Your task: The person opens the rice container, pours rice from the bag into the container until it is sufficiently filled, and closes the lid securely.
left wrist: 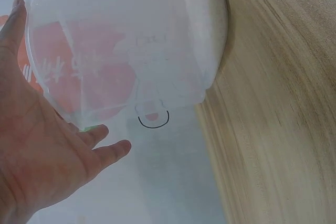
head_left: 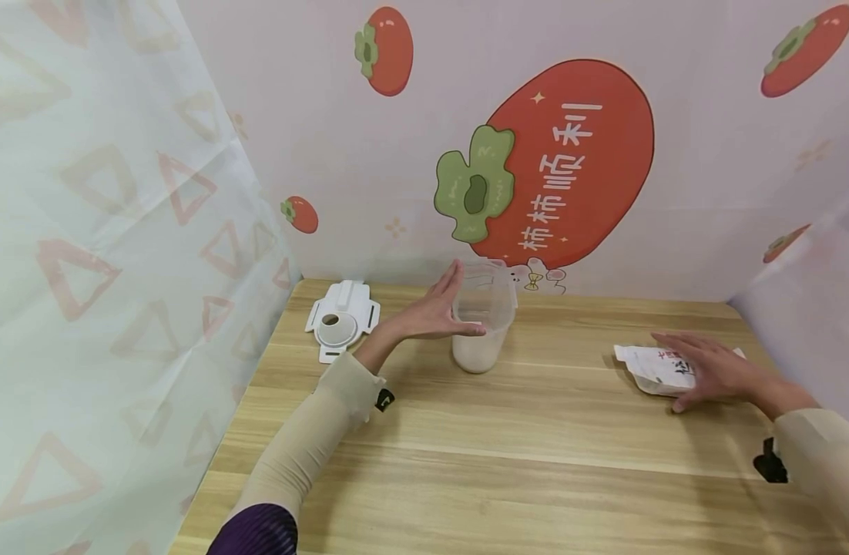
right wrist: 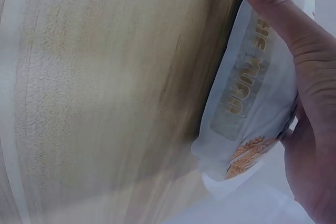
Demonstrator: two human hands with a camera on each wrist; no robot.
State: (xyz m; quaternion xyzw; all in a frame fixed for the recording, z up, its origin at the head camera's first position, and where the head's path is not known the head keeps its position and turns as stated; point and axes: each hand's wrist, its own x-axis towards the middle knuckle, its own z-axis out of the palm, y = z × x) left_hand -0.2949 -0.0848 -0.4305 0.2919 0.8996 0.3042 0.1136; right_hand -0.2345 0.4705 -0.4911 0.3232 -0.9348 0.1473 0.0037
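Note:
A translucent plastic container [head_left: 481,351] with a whitish lower part stands upright toward the back middle of the table. My left hand [head_left: 430,314] is at its left side, thumb and fingers spread wide; in the left wrist view they reach along the container's rim without curling round it. At the right, a white printed packet [head_left: 648,368] lies flat. Over it spreads my right hand [head_left: 719,368], fingers toward the far edge and thumb at the near edge. The right wrist view shows the packet's side with gold lettering and a wheat-ear print; my fingertips are hidden there.
A white plastic part [head_left: 343,317] with a round raised opening lies at the back left of the wooden table [head_left: 466,478]. Persimmon-printed sheeting [head_left: 369,154] rises right behind the table, and more sheeting [head_left: 119,231] stands along the left.

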